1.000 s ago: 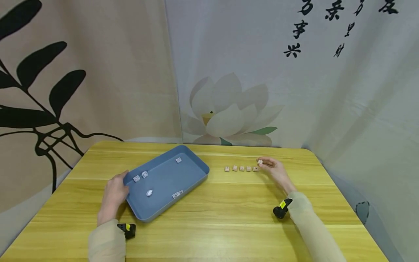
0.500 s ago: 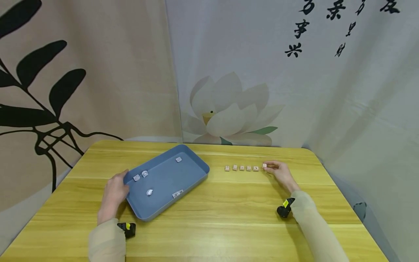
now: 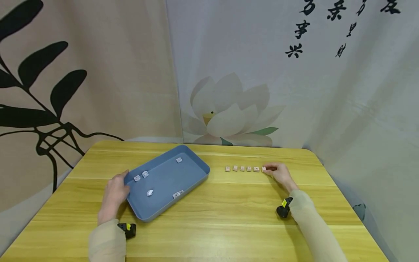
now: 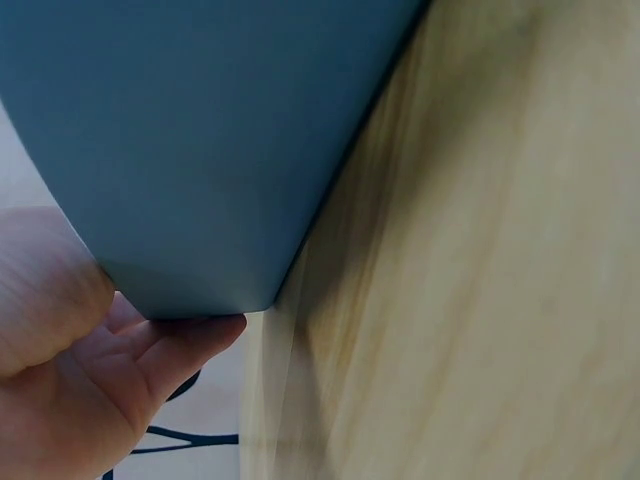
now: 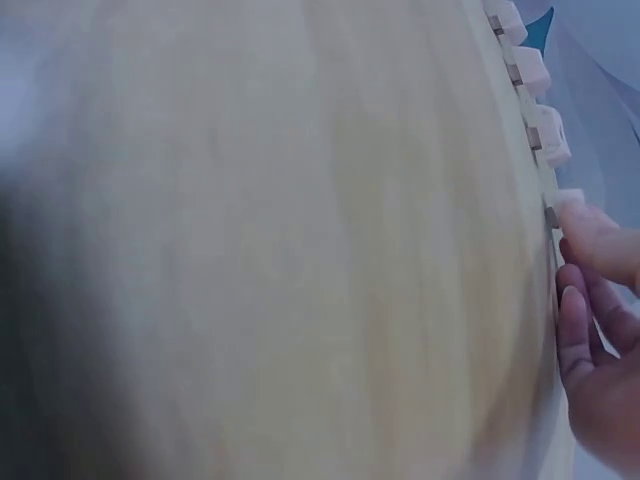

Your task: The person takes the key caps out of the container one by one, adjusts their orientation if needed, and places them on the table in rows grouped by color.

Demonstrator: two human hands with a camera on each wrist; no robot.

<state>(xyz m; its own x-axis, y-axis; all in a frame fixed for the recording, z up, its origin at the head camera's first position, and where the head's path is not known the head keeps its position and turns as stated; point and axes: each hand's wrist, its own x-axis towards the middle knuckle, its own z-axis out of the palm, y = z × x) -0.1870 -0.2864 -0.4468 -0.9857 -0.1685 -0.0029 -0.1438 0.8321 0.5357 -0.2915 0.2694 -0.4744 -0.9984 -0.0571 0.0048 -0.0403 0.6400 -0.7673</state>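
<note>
At the left, my left hand [image 3: 114, 191] grips the corner of a blue rectangular tray [image 3: 165, 182]. In the left wrist view the thumb lies on one side of the tray wall and the fingers [image 4: 195, 350] on another. My right hand [image 3: 279, 175] pinches a small white block [image 3: 263, 169] between thumb and fingers, at the right end of a row of similar blocks [image 3: 242, 169]. They bear small dark marks on top. In the right wrist view, the pinched block [image 5: 568, 196] is partly hidden by a fingertip, low at the table surface.
Several more white blocks lie scattered in the tray, one [image 3: 179, 160] near its far end and two side by side [image 3: 178, 194] against the near wall. The wooden table [image 3: 229, 218] ends at a printed curtain [image 3: 229, 54] behind it.
My right hand has moved a little right and down with the white block, from above the row's end to beside its last block. The left hand and the tray stay put.
</note>
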